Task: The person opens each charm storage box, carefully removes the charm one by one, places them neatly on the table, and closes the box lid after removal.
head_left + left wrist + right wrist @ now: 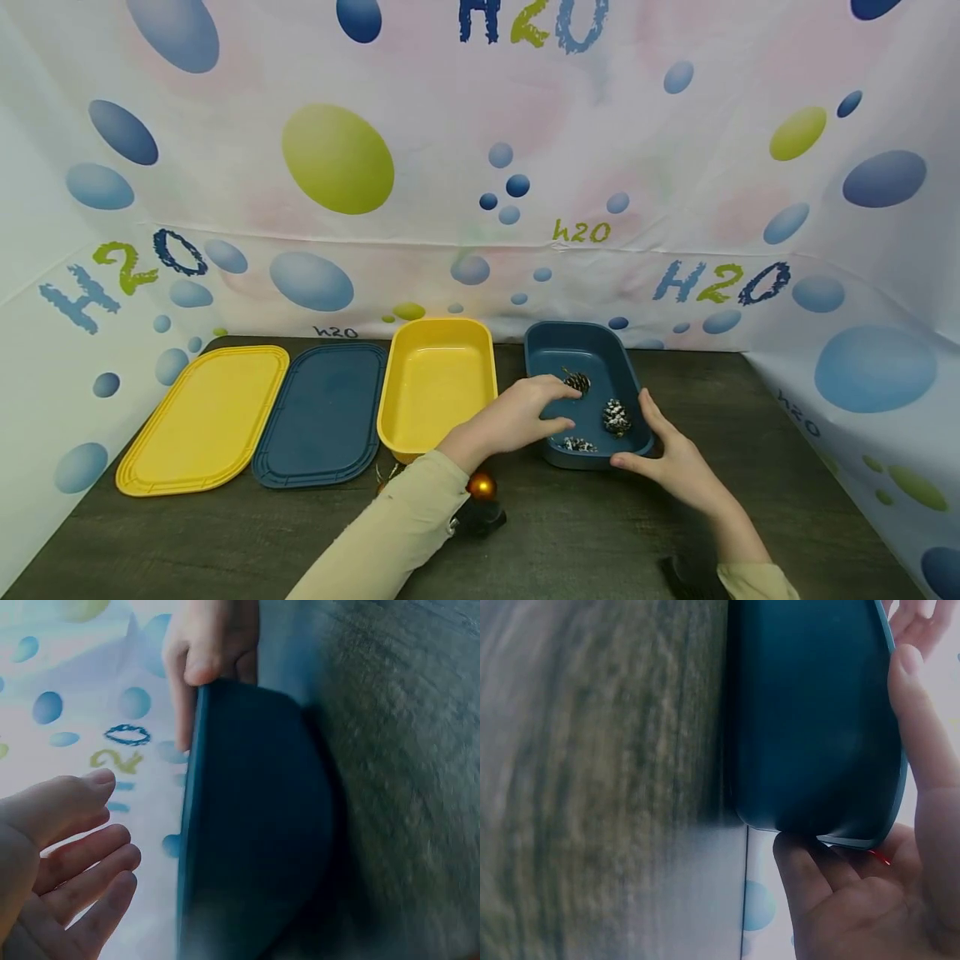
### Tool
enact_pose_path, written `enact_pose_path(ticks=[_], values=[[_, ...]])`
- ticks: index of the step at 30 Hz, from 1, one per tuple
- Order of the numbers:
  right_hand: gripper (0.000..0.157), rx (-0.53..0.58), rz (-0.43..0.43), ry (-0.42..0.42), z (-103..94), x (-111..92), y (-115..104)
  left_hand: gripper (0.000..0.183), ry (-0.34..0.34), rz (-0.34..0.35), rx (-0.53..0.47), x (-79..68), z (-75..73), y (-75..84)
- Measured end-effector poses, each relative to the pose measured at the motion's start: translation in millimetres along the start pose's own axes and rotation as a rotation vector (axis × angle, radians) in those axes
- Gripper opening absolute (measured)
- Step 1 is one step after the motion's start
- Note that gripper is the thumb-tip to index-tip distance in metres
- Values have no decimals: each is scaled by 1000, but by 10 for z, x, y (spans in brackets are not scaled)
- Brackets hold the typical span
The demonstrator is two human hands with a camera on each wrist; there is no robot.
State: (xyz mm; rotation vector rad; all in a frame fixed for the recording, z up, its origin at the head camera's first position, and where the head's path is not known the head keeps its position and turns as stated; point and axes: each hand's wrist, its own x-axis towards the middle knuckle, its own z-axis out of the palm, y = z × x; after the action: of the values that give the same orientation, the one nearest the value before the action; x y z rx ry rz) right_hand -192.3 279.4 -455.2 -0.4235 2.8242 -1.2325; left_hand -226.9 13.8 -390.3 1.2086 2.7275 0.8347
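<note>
The blue container (567,342) stands on the dark table with three pine cones in it. One brown pine cone (577,382) lies toward the back, a white-tipped pine cone (617,417) at the right, and another white-tipped pine cone (578,444) near the front wall. Over the container's left side reaches my left hand (528,412), fingers loosely spread and holding nothing; its palm also looks bare in the left wrist view. My right hand (678,467) holds the container's front right corner, thumb at the front rim and fingers along the right side.
Left of it stands a yellow container (438,383). Farther left lie a blue lid (322,417) and a yellow lid (206,421). A shiny orange ball (482,486) sits by my left sleeve (390,525), which partly hides other small things. A printed curtain (420,183) hangs behind the table.
</note>
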Motion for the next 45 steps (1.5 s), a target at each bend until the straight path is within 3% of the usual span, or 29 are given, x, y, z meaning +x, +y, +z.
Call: enact_pose_path(ticks=[6,17,35,45], values=[[104,-4,2,-2,1,-6,-4,40,-48,-43,-10,153,137,20],[106,-13,16,0,-15,-4,-17,43,-81,-95,10,301,352,-10],[106,-5,10,7,-24,-4,-29,35,-146,-192,202,356,447,54],[105,0,12,10,-6,-31,-15,16,-139,-185,153,339,494,50]])
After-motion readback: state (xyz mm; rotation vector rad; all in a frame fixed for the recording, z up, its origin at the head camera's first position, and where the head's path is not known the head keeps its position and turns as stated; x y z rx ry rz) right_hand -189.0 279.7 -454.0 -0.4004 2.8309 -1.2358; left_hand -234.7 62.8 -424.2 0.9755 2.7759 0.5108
